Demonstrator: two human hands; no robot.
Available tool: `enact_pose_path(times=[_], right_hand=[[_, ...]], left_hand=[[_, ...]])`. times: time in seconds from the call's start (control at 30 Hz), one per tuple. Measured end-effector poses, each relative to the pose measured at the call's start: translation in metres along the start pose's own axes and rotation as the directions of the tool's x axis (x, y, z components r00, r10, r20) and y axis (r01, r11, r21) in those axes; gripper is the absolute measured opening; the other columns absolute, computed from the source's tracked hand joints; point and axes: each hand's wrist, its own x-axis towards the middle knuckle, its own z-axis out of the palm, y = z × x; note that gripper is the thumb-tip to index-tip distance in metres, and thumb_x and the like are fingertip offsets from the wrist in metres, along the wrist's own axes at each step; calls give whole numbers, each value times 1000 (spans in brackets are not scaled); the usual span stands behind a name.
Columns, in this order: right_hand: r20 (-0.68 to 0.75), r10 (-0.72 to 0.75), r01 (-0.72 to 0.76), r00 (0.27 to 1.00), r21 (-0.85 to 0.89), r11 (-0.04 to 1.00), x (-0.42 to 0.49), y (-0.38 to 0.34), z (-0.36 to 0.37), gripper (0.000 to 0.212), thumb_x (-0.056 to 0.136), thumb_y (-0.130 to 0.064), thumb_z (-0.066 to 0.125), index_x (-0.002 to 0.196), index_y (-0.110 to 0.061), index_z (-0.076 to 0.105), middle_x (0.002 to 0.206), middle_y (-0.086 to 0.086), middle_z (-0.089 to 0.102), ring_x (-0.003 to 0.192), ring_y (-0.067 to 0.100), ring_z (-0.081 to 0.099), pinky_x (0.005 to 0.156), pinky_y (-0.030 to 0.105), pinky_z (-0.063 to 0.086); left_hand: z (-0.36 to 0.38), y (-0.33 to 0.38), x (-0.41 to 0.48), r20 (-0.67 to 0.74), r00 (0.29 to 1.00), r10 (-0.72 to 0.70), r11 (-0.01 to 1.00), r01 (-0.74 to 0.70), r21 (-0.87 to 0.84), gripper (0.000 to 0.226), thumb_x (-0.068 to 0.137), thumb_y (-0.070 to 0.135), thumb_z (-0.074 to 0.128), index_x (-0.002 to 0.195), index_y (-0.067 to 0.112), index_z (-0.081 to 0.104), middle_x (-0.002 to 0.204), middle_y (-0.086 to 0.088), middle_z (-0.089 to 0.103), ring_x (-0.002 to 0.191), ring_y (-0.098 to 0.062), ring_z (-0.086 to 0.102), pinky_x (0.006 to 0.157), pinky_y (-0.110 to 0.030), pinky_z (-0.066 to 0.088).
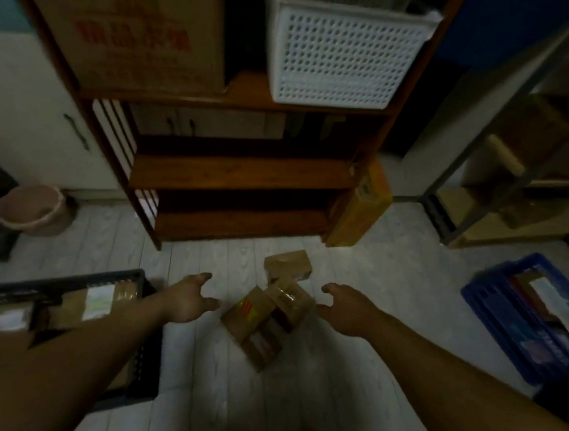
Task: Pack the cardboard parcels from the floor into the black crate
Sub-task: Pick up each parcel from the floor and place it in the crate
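On the floor (193, 372), parcels (252, 326) lie between empty, spread left hand (190, 298) and right hand (348, 310); red print (247, 304) illegible.

Both arms reach over the floor (192, 389). The left hand (190, 298) and right hand (347, 312), fingers spread and holding nothing, flank a heap of cardboard parcels (267, 317) (loosely piled) before the wooden shelf (238, 173). The black crate (64, 281), already holding parcels, sits at left.
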Motion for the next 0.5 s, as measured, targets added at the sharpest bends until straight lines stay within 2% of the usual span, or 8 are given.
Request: enact_pose_path(times=[0.1, 0.13, 0.2, 0.23, 0.3, 0.37, 0.43, 0.5], right_hand=[[28, -77, 75, 997, 41, 996, 81, 21, 55, 18, 98, -27, 49, 109, -18, 59, 112, 2, 61, 104, 22, 56, 75, 20, 46], [35, -103, 100, 994, 62, 993, 111, 29, 80, 18, 99, -26, 48, 106, -16, 60, 108, 4, 61, 98, 21, 57, 73, 21, 46], [36, -119, 112, 992, 146, 983, 168, 45, 133, 15, 98, -20, 49, 106, -12, 59, 102, 7, 60, 86, 15, 57, 81, 25, 48], [37, -113, 104, 993, 189, 976, 191, 50, 157, 10, 97, -16, 50, 102, -10, 57, 98, 8, 59, 79, 11, 55, 75, 20, 45], [40, -116, 100, 992, 289, 952, 232, 60, 203, 19, 96, -7, 50, 114, -1, 57, 106, 15, 58, 84, 12, 57, 68, 7, 40], [38, -73, 53, 997, 389, 920, 269, 66, 244, 32, 94, -15, 56, 122, 2, 55, 119, 14, 59, 103, 24, 60, 78, 11, 41], [30, 1, -14, 1000, 427, 904, 301, 72, 278, 24, 90, -26, 62, 109, -12, 62, 121, 12, 62, 113, 29, 58, 84, 26, 44], [54, 49, -70, 997, 503, 862, 328, 76, 308, 6, 89, -27, 63, 90, -21, 61, 102, 5, 66, 109, 29, 61, 82, 29, 45]], left_hand=[[46, -27, 73, -47, 998, -51, 998, 49, -33, 77, 91, 39, 56, 150, 14, 13, 157, -10, 16, 143, -27, 23, 115, -34, 24], [64, -38, 99, -57, 996, -62, 998, 60, -37, 77, 91, 38, 56, 150, 13, 14, 157, -10, 17, 143, -26, 24, 114, -34, 24], [101, -60, 152, -66, 995, -77, 997, 74, -35, 77, 90, 37, 57, 150, 12, 15, 157, -10, 18, 143, -26, 23, 115, -34, 23], [119, -71, 179, -71, 995, -75, 997, 73, -32, 77, 90, 37, 57, 150, 13, 15, 157, -10, 18, 143, -26, 23, 115, -34, 23], [152, -93, 228, -81, 994, -76, 997, 73, -37, 77, 89, 37, 58, 150, 15, 16, 157, -11, 18, 143, -28, 24, 114, -36, 24], [181, -112, 272, -101, 992, -71, 996, 65, -58, 79, 88, 38, 59, 150, 15, 16, 157, -11, 19, 142, -30, 24, 113, -39, 25], [205, -127, 309, -119, 991, -53, 996, 44, -79, 82, 87, 41, 60, 150, 14, 15, 156, -12, 21, 141, -31, 27, 112, -40, 27], [224, -139, 339, -124, 991, -50, 991, 34, -131, 84, 87, 43, 60, 150, 14, 14, 154, -14, 26, 138, -33, 33, 110, -40, 31]])
